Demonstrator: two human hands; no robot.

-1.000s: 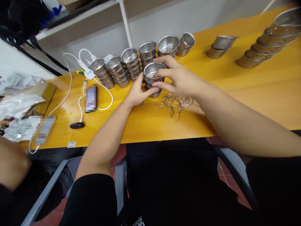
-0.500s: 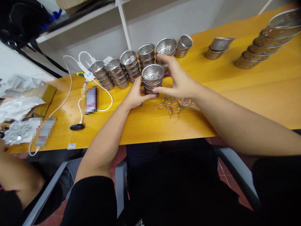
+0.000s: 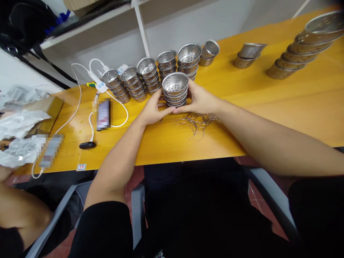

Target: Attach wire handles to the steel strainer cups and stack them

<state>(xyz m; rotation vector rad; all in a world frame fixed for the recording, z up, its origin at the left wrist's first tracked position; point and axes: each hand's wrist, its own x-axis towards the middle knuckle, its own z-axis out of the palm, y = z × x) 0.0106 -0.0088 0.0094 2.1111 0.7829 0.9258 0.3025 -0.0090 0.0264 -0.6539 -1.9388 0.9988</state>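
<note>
A stack of perforated metal cups [image 3: 175, 87] stands upright between my hands, in front of a row of similar stacks. My left hand [image 3: 153, 109] grips its left side, the thumb across the front near the bottom. On the right side, my right hand [image 3: 200, 99] is wrapped round the same stack, its thumb meeting the left one at the front. The far fingers of both hands are partly hidden behind the cups. Just below my right hand, a loose pile of thin curved metal wires [image 3: 197, 123] lies on the yellow table [image 3: 166, 147].
Behind stand several cup stacks [image 3: 146, 68]. Farther right are a short stack [image 3: 248, 55] and a tall leaning one [image 3: 301, 50]. A phone [image 3: 103, 114], white cables, a power strip [image 3: 101, 86] and plastic bags [image 3: 23, 122] lie left. Another person's arm [image 3: 24, 211] shows lower left.
My right hand has come down from the stack behind and closed round the front stack's right side. The other person's arm has shifted at the left edge.
</note>
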